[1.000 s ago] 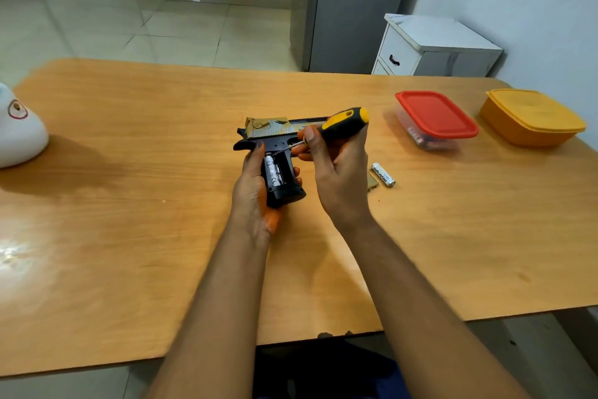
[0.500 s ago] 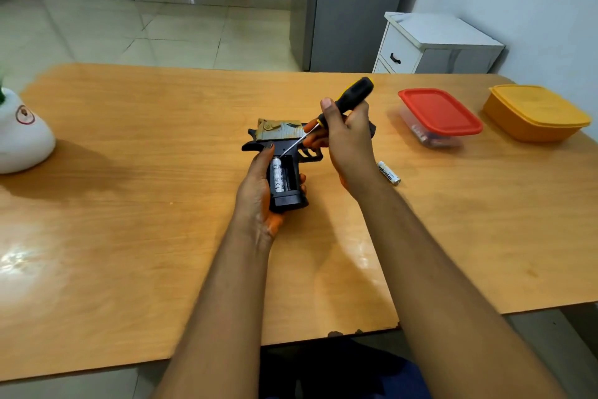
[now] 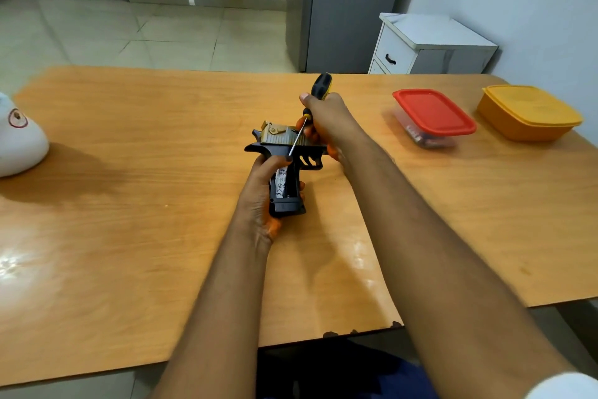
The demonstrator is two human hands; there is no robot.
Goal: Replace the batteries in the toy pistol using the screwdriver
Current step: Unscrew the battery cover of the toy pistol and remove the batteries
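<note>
item: toy pistol (image 3: 284, 146), black frame with tan slide, mid-table, nearer the far edge than the near. grip compartment open; one battery (image 3: 281, 183) seated inside. left hand (image 3: 259, 194) closed round the grip. right hand (image 3: 326, 117) closed on the screwdriver (image 3: 318, 91), whose tip sits at the compartment's top. likely light, rigid plastic, smooth; best held by the grip. battery may roll once freed.

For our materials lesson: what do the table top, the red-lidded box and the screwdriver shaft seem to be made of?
Table top: wood or wood-look laminate, glossy; grain lines and light glare show, edge chipped. Red-lidded box: plastic, an opaque smooth lid over a see-through body. Screwdriver shaft: probably metal, thin and pale with a sheen.
</note>
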